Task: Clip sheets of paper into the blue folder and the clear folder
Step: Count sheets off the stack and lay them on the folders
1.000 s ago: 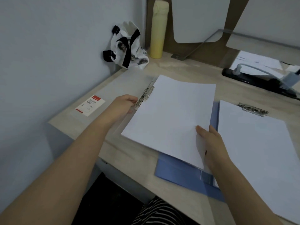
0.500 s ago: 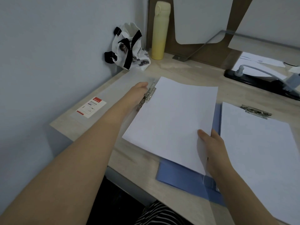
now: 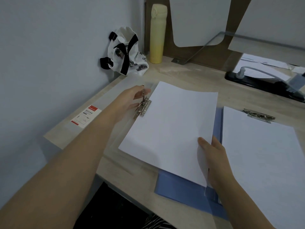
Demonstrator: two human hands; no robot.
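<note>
At the far left of the wooden desk [image 3: 125, 164] the clear folder [image 3: 115, 96] lies open, its transparent cover spread toward the wall with a red-and-white product label [image 3: 85, 115] showing through it. The left hand [image 3: 130, 98] is at the folder's metal clip [image 3: 143, 107], fingers pinched on the raised lever; from the angle of the lever the clamp looks lifted, though the gap under it is too small to confirm. A white sheet of paper [image 3: 170, 128] lies at a slant with its top-left edge right at the clip, so the step in hand is loading the clear folder. The right hand [image 3: 212, 161] grips the sheet's lower right corner, thumb on top and fingers beneath, steadying it.

Under that sheet's lower edge lies the blue folder [image 3: 181, 187], open flat on the desk. On its right half a second sheet [image 3: 264, 154] sits under a closed metal clip [image 3: 259, 115] at its top edge, so that half of the job looks done.

The next move, as I judge it, calls for sliding the paper's edge squarely under the raised clamp, keeping it aligned with the folder's spine, then letting the lever down so the sheet is not pinched askew.
</note>
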